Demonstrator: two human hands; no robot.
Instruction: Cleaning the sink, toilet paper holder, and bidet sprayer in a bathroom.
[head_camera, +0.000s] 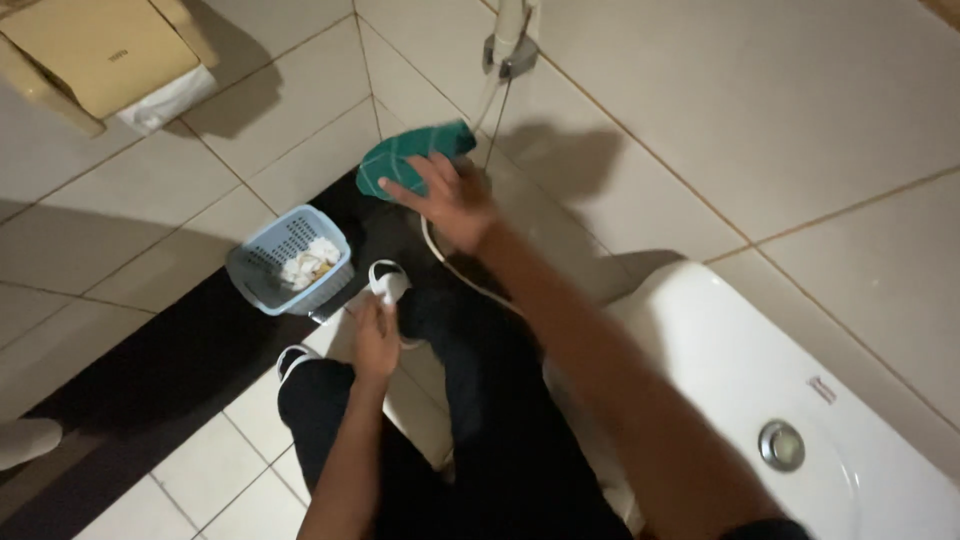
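Note:
My right hand (448, 202) presses a green cloth (402, 160) against the tiled wall, just below a metal hose fitting (510, 52). A white hose (462, 275) runs down the wall under that hand. My left hand (374, 338) hangs lower, above my knee, fingers loosely curled; whether it holds anything is unclear. A white slipper (387, 281) on my foot shows just past it. My legs are in dark trousers (470, 420).
A pale blue plastic basket (262, 268) with crumpled paper stands on the dark floor strip by the wall. A tan paper dispenser (100, 55) hangs at the upper left. A white toilet cistern lid (740, 370) with a round flush button (781, 445) is at the lower right.

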